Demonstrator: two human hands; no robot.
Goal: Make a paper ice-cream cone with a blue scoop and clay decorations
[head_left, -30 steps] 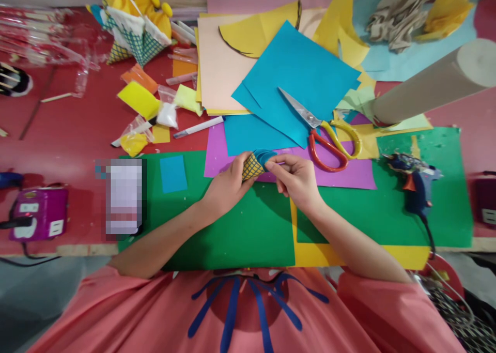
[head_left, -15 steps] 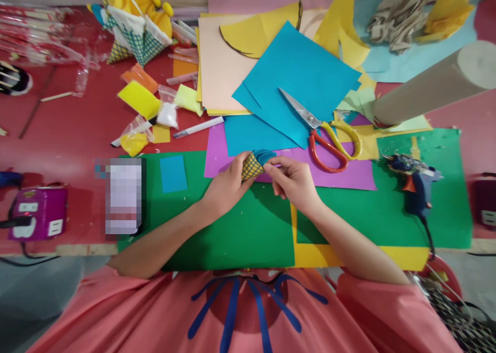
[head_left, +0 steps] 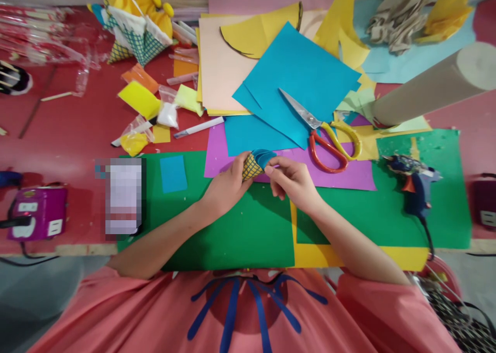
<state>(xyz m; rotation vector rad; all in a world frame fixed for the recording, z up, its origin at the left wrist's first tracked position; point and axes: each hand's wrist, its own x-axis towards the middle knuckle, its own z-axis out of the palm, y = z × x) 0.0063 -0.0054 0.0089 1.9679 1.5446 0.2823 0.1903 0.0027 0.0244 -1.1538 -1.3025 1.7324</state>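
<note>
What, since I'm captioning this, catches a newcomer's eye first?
Probably the red-and-yellow-handled scissors, lying on coloured sheets beyond the right hand. Next, the yellow checked piece with a blue end, held in the left hand near the centre. At far right, a dark blue glue gun lies on a green sheet.

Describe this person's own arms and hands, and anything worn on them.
The left hand and right hand look bare and ungloved. The forearms are uncovered up to loose coral-pink fabric sleeves, part of a coral-pink cloth top with long dark-blue streaks on its front.
</note>
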